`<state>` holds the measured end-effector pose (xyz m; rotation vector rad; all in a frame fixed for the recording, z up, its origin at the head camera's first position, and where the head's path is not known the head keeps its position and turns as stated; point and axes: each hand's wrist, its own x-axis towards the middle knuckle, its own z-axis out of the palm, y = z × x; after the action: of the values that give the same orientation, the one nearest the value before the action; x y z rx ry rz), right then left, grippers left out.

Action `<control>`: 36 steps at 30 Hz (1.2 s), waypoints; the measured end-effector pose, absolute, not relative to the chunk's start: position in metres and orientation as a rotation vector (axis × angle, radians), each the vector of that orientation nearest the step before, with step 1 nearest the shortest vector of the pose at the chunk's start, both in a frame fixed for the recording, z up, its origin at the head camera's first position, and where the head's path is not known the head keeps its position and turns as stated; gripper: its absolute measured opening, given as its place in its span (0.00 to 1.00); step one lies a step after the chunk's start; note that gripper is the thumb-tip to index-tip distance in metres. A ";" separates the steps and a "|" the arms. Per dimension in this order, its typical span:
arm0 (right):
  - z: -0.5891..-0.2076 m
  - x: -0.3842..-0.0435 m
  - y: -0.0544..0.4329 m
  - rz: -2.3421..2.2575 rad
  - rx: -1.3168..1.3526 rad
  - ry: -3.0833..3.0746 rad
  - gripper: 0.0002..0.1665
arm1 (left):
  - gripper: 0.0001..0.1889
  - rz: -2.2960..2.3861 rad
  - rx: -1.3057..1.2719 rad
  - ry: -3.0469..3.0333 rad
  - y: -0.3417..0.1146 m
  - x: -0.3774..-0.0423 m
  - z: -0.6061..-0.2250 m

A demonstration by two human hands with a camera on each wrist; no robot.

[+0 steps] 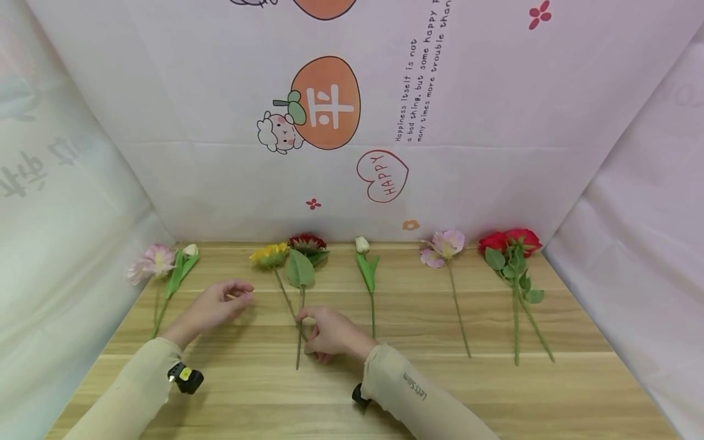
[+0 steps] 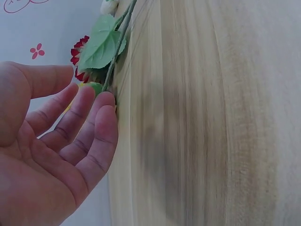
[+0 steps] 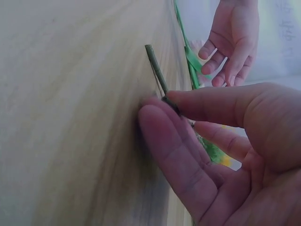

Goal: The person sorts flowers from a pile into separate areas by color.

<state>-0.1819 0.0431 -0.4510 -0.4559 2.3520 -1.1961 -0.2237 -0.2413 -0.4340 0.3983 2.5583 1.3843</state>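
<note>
In the head view my right hand [image 1: 332,333] is at the lower stems of a yellow flower [image 1: 269,255] and a dark red flower [image 1: 308,243] with a broad green leaf. The two stems cross there. Thumb and fingers pinch the yellow flower's stem near its end; the red flower's stem [image 3: 155,66] sticks out past them in the right wrist view. My left hand [image 1: 222,305] hovers over the wooden table, fingers loosely bent around nothing. It is between the yellow flower and a pink flower [image 1: 156,261] lying with a white tulip [image 1: 178,272].
Another white tulip [image 1: 365,269] lies just beyond my right hand. Farther right are a pale pink flower [image 1: 444,245] and red roses [image 1: 519,243] with crossing stems. A white printed cloth [image 1: 220,183] stands behind the wooden table [image 1: 577,391] and along both sides.
</note>
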 end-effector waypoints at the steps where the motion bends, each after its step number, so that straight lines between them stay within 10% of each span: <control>1: -0.452 -0.182 0.043 -1.195 -0.454 2.347 0.31 | 0.19 1.385 0.402 2.558 -0.242 -0.223 -0.434; 36: -0.454 -0.181 0.042 -1.162 -0.446 2.329 0.40 | 0.22 1.349 0.267 2.558 -0.275 -0.223 -0.439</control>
<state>-0.1806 0.0418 -0.4542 -0.4456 2.3288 -1.1617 -0.2226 -0.2751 -0.4392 0.2667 2.5585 1.3486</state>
